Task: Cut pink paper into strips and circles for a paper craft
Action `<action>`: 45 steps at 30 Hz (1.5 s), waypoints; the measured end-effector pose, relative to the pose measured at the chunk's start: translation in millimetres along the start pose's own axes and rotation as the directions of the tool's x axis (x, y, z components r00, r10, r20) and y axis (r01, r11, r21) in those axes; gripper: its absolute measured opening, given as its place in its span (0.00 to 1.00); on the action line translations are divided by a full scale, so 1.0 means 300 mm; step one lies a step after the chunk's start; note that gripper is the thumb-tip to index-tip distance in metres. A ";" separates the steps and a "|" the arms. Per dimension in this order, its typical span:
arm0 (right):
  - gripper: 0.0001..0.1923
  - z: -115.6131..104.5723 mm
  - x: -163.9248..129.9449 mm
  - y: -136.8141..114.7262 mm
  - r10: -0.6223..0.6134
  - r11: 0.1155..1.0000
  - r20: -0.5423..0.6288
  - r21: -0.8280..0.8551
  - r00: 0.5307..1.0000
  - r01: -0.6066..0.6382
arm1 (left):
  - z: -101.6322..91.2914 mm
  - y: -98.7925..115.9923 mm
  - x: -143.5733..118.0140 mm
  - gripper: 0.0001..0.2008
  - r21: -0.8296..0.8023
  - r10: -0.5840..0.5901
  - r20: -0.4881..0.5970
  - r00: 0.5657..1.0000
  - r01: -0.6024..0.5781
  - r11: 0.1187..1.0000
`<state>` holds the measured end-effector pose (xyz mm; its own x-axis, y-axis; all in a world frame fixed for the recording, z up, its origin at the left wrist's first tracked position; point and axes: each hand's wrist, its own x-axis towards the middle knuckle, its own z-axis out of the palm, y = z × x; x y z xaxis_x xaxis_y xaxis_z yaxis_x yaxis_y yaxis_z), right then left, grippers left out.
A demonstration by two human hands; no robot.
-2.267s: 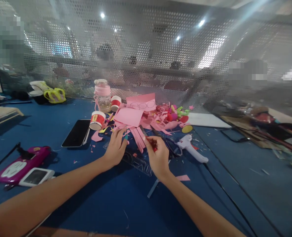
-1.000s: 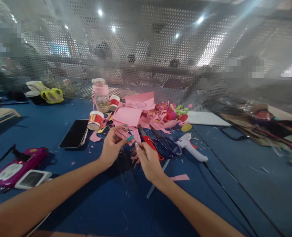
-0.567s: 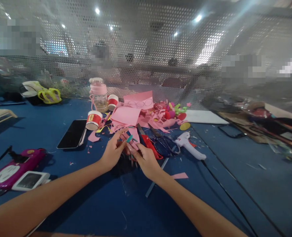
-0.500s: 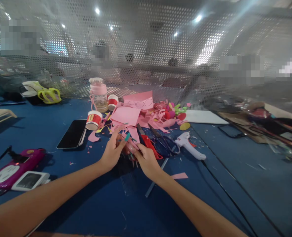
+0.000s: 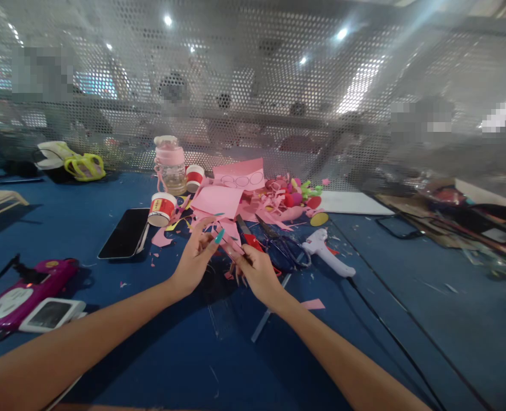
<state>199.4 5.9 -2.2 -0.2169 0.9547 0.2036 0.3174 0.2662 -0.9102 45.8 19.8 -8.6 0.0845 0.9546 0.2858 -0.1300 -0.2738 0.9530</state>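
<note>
Between my two hands is a small strip of pink paper (image 5: 231, 245), folded or layered. My left hand (image 5: 196, 257) pinches its left end, thumb and long green nails over it. The right end sits between the thumb and fingers of my right hand (image 5: 257, 271). Just beyond lie pink paper sheets (image 5: 217, 200) and scraps. Red-handled scissors (image 5: 253, 241) lie close behind my right hand, with dark-handled scissors (image 5: 285, 251) beside them. Some of the fingers are hidden behind the paper.
A white glue gun (image 5: 328, 254) with a black cord lies at the right. Two paper cups (image 5: 162, 209) and a pink-lidded bottle (image 5: 169, 165) stand at the back left. A phone (image 5: 124, 234) and a purple device (image 5: 30, 291) lie left. A perforated metal screen (image 5: 253, 85) rises behind.
The pink paper between my hands has turned, so its strip shape now shows more clearly. My right hand's fingers have shifted slightly on it; the left hand is almost in the same place.
</note>
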 end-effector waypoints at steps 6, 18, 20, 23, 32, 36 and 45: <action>0.17 -0.003 0.002 -0.004 0.001 1.000 -0.030 -0.007 1.000 -0.001 | 0.013 0.012 -0.011 0.10 0.006 0.012 0.077 0.997 -0.012 1.000; 0.04 -0.085 0.020 -0.024 -0.283 0.887 -0.062 -0.397 0.957 0.237 | -0.005 0.009 0.026 0.18 -0.006 -0.007 -0.120 0.993 0.006 1.000; 0.02 -0.117 0.035 -0.011 -0.359 0.789 -0.152 -0.577 0.921 0.212 | -0.002 0.018 0.027 0.21 -0.040 -0.017 -0.124 0.992 0.012 0.999; 0.02 -0.153 0.053 0.011 -0.316 0.642 -0.230 -0.766 0.921 0.030 | 0.002 0.022 0.026 0.22 -0.046 -0.018 -0.108 0.994 0.013 0.999; 0.17 -0.164 0.020 -0.034 -0.060 0.246 -0.359 -0.910 0.931 -0.335 | -0.002 -0.001 0.022 0.23 0.009 -0.071 -0.010 0.997 0.071 0.997; 0.18 -0.194 0.022 -0.031 0.092 0.235 -0.380 -0.890 0.920 -0.391 | 0.003 0.004 0.018 0.24 0.036 -0.089 0.017 0.996 0.089 0.995; 0.18 -0.234 0.049 0.007 0.244 0.550 -0.393 -0.697 0.887 -0.460 | -0.010 0.035 0.024 0.28 0.085 -0.061 0.093 0.994 0.053 0.995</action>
<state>261.6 29.7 24.1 0.2476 0.9637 0.1004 0.9180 -0.2002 -0.3423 42.2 24.1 3.1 0.1840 0.9543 0.2355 -0.0409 -0.2319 0.9719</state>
